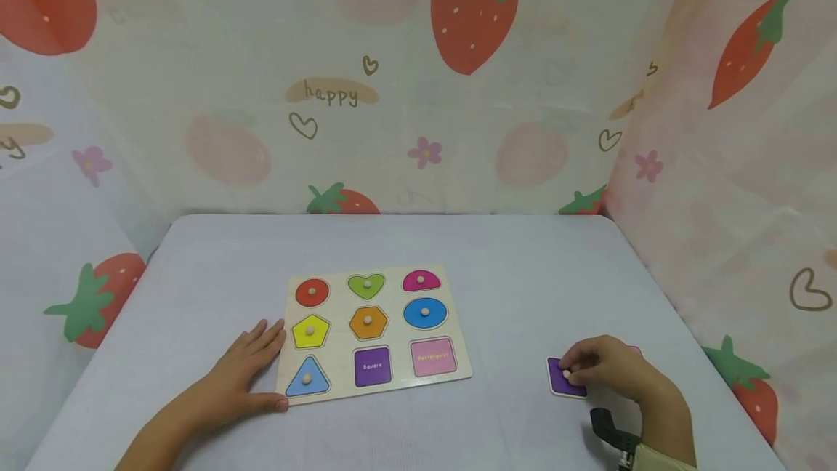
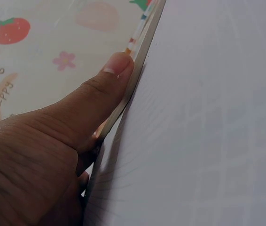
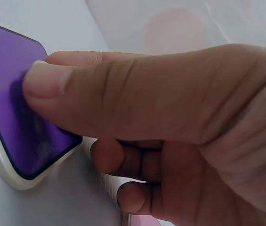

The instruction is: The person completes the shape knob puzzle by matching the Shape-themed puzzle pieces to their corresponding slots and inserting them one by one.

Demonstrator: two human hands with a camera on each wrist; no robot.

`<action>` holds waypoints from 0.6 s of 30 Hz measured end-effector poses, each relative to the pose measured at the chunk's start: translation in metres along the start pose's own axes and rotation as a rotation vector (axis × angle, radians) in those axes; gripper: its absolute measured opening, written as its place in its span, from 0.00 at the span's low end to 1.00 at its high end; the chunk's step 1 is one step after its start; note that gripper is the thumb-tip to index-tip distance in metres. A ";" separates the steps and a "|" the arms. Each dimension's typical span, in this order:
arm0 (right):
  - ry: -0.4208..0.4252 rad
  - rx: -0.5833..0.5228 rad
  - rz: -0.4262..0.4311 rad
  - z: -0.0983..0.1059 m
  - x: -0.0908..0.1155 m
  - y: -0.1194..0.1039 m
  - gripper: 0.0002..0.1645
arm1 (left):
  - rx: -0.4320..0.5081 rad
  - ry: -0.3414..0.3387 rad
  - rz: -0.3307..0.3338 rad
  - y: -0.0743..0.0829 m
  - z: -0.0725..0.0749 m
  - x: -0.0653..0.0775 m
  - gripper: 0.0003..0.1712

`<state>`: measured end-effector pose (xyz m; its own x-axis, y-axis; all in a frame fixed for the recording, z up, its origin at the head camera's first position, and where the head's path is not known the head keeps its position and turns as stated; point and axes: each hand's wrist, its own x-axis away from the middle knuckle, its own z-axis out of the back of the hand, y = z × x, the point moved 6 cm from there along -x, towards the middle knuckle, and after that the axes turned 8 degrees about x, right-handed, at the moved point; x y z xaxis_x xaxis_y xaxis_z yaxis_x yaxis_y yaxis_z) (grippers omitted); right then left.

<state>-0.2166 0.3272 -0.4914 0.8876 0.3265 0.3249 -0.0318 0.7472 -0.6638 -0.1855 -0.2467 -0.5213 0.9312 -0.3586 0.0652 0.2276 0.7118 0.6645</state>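
Note:
My left hand (image 1: 238,369) rests at the left edge of a wooden shape puzzle board (image 1: 340,344), fingers extended and thumb at the near corner. In the left wrist view the thumb (image 2: 93,96) lies along the board's edge. To the right of the board, my right hand (image 1: 615,369) pinches the small knob of a purple square puzzle piece (image 1: 556,378) between thumb and fingers. The right wrist view shows that purple piece (image 3: 11,61) close up, its knob hidden by the thumb. Behind the right hand, a pink piece (image 1: 636,349) is mostly covered.
Knobbed shapes fill several slots, among them a blue triangle (image 1: 314,384) and an orange hexagon (image 1: 358,329). The slots labelled Square (image 1: 373,376) and Rectangular (image 1: 433,367) show no knobs. A white cloth (image 1: 510,296) covers the table, with strawberry-print curtains (image 1: 405,115) around it.

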 end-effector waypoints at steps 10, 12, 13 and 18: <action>0.011 0.062 0.085 -0.007 -0.006 -0.015 0.08 | -0.004 0.002 0.008 0.000 0.000 0.001 0.68; 0.007 0.058 0.079 -0.008 -0.007 -0.016 0.08 | -0.004 0.002 0.011 0.000 0.000 0.001 0.68; 0.006 0.053 0.075 -0.008 -0.008 -0.016 0.08 | -0.003 0.002 0.011 0.000 0.000 0.001 0.68; 0.006 0.040 0.068 -0.009 -0.009 -0.017 0.08 | -0.002 0.002 0.010 0.000 -0.001 0.001 0.68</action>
<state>-0.2201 0.3060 -0.4893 0.8855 0.3738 0.2760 -0.1101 0.7458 -0.6571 -0.1849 -0.2464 -0.5218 0.9340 -0.3504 0.0704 0.2190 0.7167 0.6621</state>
